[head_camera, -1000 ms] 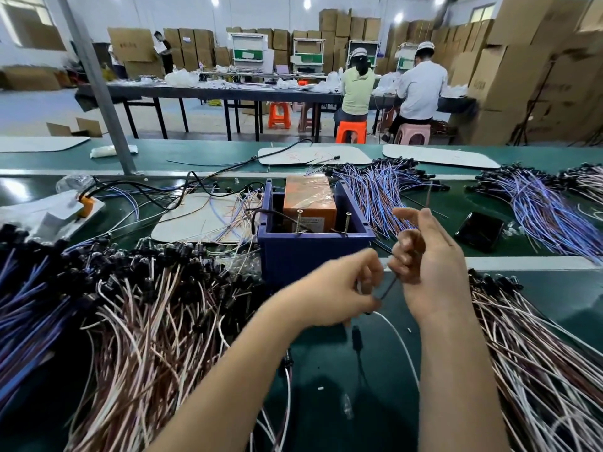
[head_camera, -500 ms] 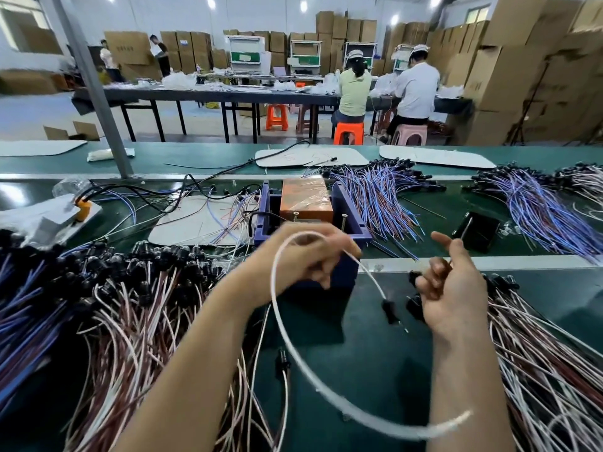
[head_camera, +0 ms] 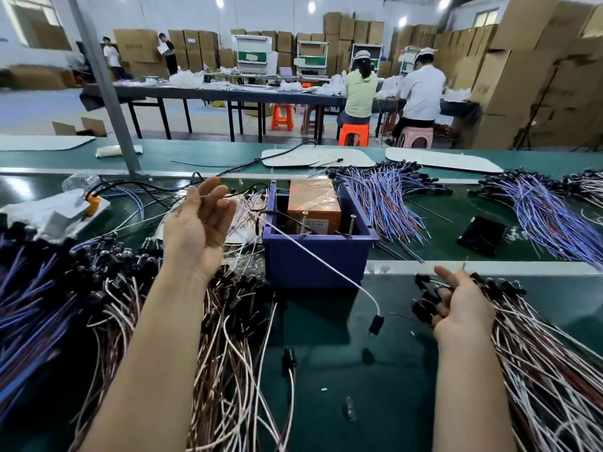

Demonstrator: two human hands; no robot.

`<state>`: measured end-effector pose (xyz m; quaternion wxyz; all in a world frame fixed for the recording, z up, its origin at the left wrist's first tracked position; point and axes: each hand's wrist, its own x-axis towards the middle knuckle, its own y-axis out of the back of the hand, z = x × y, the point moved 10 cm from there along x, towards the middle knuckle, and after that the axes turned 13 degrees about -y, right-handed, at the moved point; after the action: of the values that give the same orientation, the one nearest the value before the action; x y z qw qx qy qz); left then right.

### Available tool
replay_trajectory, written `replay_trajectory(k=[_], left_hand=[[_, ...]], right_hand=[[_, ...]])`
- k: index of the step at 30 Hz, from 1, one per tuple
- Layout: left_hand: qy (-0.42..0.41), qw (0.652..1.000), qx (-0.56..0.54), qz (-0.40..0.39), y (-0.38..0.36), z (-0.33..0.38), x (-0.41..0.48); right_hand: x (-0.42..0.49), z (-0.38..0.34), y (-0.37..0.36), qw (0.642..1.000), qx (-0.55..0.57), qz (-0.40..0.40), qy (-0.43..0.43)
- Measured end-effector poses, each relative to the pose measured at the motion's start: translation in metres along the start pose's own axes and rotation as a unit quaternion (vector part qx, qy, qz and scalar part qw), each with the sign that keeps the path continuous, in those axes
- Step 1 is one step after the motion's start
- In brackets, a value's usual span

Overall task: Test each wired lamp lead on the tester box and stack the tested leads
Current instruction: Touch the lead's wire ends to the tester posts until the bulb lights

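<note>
The left hand (head_camera: 199, 230) is raised palm up beside the tester box (head_camera: 316, 259), with fingers loosely bent. The white lead (head_camera: 313, 255) crosses its fingertips, but I cannot tell if they really pinch it. The lead stretches in front of the box and its black end hangs above the table. The right hand (head_camera: 463, 301) curls its fingers around black heads (head_camera: 422, 296) at the edge of the right pile (head_camera: 538, 370). With so loose a hold, the lead may slip and fall short of the left pile (head_camera: 222, 337). The right hand may also drag out tangled neighbours.
</note>
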<state>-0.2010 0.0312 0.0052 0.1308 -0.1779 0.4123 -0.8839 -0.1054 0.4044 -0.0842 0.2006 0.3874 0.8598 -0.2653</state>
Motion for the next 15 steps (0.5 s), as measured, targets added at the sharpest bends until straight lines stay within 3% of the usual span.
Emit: replay_trajectory(k=[5,8,11,15], left_hand=[[-0.085,0.992,-0.049,0.076,0.013,0.018,0.006],[-0.113,0.989,0.048,0.086,0.018,0.024,0.003],[-0.098,0.981,0.165,-0.005,-0.004,0.018,-0.005],[0.017,0.971,0.155,-0.181,-0.048,-0.025,-0.027]], right_hand=[[0.002,0.001,0.003,0.999,-0.028,0.017,-0.003],[-0.001,-0.005,-0.006,0.997,-0.067,-0.005,0.026],[-0.005,-0.004,-0.035,0.986,-0.128,-0.089,0.050],[-0.022,0.005,-0.073,0.972,-0.160,-0.157,0.078]])
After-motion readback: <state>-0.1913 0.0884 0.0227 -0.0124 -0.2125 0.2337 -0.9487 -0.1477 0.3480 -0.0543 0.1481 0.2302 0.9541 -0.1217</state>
